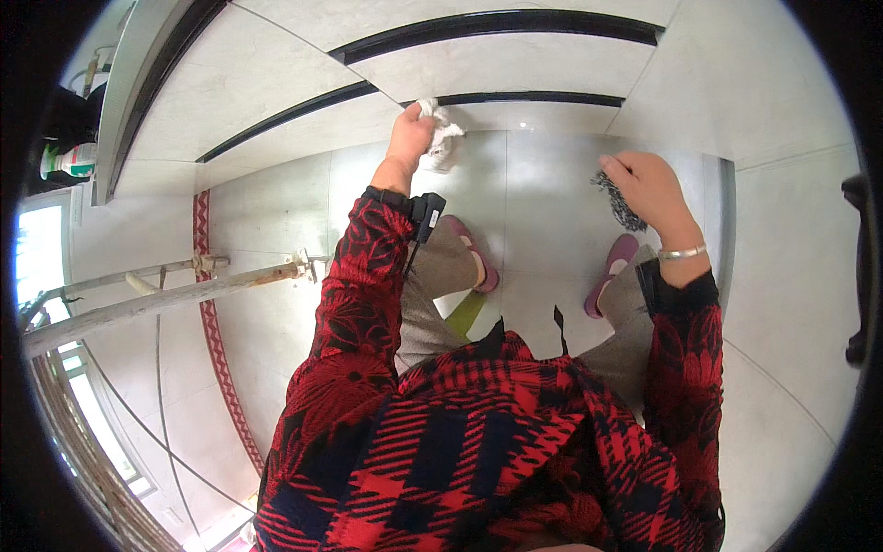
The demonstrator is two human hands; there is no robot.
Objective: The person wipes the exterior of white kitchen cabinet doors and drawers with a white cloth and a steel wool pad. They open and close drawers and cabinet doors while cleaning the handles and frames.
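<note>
Bunched in my left hand is a white cloth, held at the left end of the lower black handle strip of a pale drawer front; its loose part hangs below the strip. My right hand grips a dark grey and white, stringy scrubber or cloth over the grey tiled floor, apart from the cabinet. Its fingers are curled and partly hide what they hold.
Another black strip runs higher on the cabinet. My feet in purple shoes stand on the tiles, near a green object. At the left are metal poles and a bottle; a pale panel stands at the right.
</note>
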